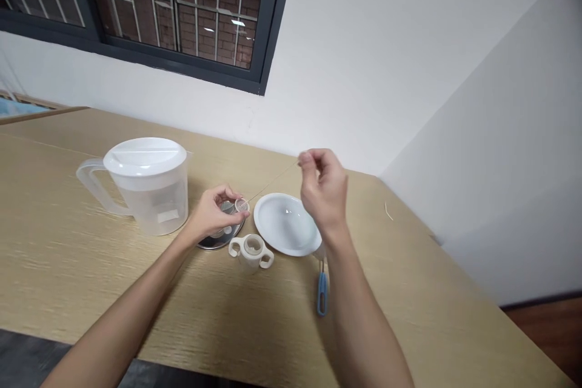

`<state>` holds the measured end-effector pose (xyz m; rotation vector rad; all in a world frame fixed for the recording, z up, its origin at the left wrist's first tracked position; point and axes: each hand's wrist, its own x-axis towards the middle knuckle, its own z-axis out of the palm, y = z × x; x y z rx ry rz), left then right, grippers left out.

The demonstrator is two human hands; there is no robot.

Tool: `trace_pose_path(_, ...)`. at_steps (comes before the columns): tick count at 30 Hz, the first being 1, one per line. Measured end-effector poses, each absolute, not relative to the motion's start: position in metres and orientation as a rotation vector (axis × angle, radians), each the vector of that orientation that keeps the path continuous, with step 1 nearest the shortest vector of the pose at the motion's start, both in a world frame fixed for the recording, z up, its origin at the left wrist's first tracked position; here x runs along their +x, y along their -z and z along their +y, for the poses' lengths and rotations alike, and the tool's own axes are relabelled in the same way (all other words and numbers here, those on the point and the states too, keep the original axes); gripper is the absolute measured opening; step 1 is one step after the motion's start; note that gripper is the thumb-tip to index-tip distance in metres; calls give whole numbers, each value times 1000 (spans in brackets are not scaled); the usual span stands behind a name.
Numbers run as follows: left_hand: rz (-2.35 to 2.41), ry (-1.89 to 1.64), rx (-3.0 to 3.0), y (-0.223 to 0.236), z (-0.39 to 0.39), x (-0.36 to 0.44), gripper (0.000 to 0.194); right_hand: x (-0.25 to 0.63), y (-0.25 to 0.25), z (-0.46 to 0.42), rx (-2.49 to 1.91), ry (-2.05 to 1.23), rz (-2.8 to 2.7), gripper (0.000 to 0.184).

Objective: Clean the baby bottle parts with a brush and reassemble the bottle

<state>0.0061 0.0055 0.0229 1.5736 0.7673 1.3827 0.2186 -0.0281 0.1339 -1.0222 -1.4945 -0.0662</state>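
Observation:
My left hand (217,211) pinches a small round translucent piece (242,205) by its rim, above a shiny metal plate (211,245) with small clear parts on it. From that piece a thin pale strand (274,180) slants up to my right hand (322,185), whose closed fingertips grip its far end. Whether it is a string or a thin rod, I cannot tell. Just below my left hand stands a small two-handled cup (252,250), its top uncovered. A white bowl (284,224) sits between my hands, partly behind my right wrist.
On the left stands a lidded white pitcher (150,188), its handle pointing left. A tool with a blue handle (322,294) lies beside my right forearm, its head partly hidden. A short pale strip (388,211) lies at the right of the wooden table (436,291).

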Motion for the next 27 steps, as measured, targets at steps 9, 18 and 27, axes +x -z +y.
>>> trace_pose_path(9,741,-1414,1547,-21,11,3,44,234,-142,-32,-991,25,-1358,28)
trace_pose_path(18,739,-1409,1553,-23,8,3,46,220,-133,-27,-1024,5,-1413,26)
trace_pose_path(27,790,-1401,1522,-25,7,4,45,222,-134,-28,-1052,60,-1477,25)
